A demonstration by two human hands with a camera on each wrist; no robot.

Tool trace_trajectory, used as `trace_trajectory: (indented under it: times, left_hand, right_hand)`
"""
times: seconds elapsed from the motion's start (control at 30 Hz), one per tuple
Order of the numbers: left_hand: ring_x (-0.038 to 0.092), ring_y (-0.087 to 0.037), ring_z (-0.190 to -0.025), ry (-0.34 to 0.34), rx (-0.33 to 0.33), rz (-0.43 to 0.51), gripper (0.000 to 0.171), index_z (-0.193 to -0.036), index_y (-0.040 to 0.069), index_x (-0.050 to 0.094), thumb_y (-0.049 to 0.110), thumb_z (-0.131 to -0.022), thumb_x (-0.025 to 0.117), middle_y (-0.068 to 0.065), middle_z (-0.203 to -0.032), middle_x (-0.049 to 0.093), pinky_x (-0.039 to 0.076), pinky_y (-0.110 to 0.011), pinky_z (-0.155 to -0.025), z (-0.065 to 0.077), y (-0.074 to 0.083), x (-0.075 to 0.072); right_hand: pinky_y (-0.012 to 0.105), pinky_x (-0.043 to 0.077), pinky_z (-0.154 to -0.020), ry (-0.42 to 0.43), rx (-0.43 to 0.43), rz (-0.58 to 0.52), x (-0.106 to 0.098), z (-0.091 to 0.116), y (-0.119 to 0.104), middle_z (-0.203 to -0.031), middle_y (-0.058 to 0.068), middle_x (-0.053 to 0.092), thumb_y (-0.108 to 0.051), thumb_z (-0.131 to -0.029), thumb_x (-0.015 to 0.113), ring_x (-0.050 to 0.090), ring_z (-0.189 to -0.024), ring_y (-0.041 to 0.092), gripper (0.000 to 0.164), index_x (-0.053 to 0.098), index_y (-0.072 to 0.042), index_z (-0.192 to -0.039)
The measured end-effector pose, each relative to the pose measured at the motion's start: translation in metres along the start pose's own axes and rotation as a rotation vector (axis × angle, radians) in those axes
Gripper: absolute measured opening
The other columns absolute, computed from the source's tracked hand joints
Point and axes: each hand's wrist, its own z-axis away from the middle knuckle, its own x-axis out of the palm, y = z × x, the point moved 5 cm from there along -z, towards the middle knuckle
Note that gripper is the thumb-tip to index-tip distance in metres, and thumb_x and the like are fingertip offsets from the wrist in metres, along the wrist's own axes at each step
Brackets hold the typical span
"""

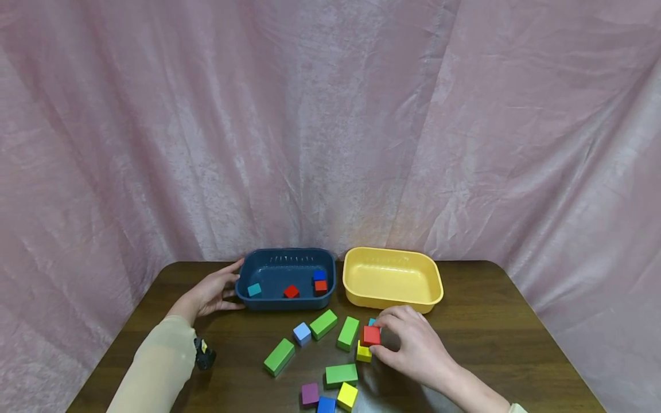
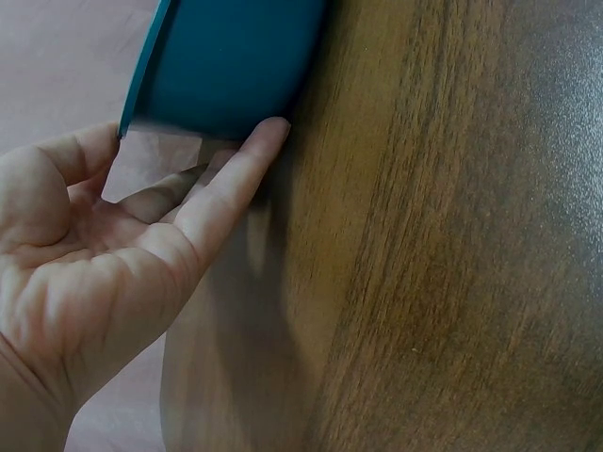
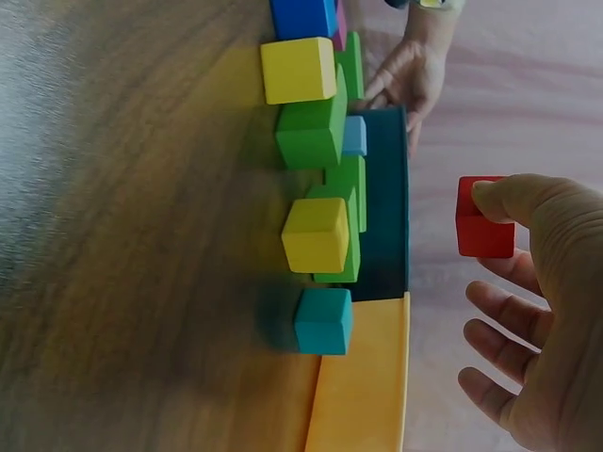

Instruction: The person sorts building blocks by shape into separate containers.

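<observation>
My right hand (image 1: pixel 413 341) pinches a red cube (image 1: pixel 372 335) between thumb and index finger, the other fingers spread apart from it. In the right wrist view the red cube (image 3: pixel 485 226) is raised off the table, beyond a teal cube (image 3: pixel 322 321) and a yellow cube (image 3: pixel 316 235). At the left end of the dark blue basket (image 1: pixel 287 305), my left hand (image 1: pixel 210 292) touches the wall with straight fingers. Inside that basket lie two red cubes (image 1: pixel 291 291), a blue cube (image 1: pixel 319 275) and a teal cube (image 1: pixel 254 290).
A yellow basket (image 1: pixel 395 303) stands right of the blue one. In front lie several green blocks (image 1: pixel 279 357), a light blue cube (image 1: pixel 302 333), a purple cube (image 1: pixel 310 394), a blue cube (image 1: pixel 326 405) and another yellow cube (image 1: pixel 348 396). A pink curtain (image 1: pixel 330 126) hangs behind the table.
</observation>
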Motion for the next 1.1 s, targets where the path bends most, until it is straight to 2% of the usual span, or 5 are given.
trace_trajectory:
  times: [0.33, 0.53, 0.83, 1.1]
  left_hand:
    - [0.030, -0.050, -0.145, -0.004, 0.001, -0.009, 0.063, -0.166, 0.031, 0.005, 0.015, -0.111, 0.033, -0.026, -0.167, 0.007, 0.048, -0.064, -0.097, 0.002, 0.004, 0.002]
    - [0.028, -0.050, -0.146, -0.001, -0.001, -0.009, 0.063, -0.166, 0.031, 0.006, 0.016, -0.111, 0.033, -0.026, -0.168, 0.005, 0.049, -0.064, -0.097, 0.002, 0.003, 0.002]
    - [0.031, -0.049, -0.145, 0.005, -0.001, -0.002, 0.063, -0.166, 0.031, 0.006, 0.016, -0.112, 0.034, -0.026, -0.167, 0.009, 0.050, -0.063, -0.096, 0.001, 0.001, 0.001]
    - [0.029, -0.050, -0.145, 0.011, -0.008, 0.000, 0.063, -0.166, 0.031, 0.007, 0.016, -0.112, 0.034, -0.026, -0.167, 0.007, 0.050, -0.064, -0.096, 0.003, 0.002, 0.001]
  right_hand:
    - [0.036, 0.049, -0.088, 0.007, 0.022, -0.027, -0.007, -0.020, 0.002, -0.107, -0.016, 0.065, -0.040, -0.075, 0.090, 0.056, -0.104, 0.009, 0.032, 0.073, -0.029, -0.099]
    - [0.038, 0.047, -0.090, 0.048, 0.007, -0.045, -0.010, -0.032, 0.001, -0.109, -0.012, 0.065, -0.037, -0.074, 0.091, 0.056, -0.104, 0.013, 0.035, 0.073, -0.023, -0.101]
    - [0.040, 0.048, -0.090, 0.049, 0.012, -0.084, -0.013, -0.051, 0.000, -0.110, -0.009, 0.065, -0.035, -0.077, 0.090, 0.056, -0.106, 0.015, 0.033, 0.073, -0.022, -0.102]
    - [0.041, 0.048, -0.089, 0.032, 0.066, -0.095, -0.011, -0.073, 0.003, -0.111, -0.007, 0.067, -0.039, -0.079, 0.088, 0.057, -0.105, 0.017, 0.033, 0.074, -0.022, -0.104]
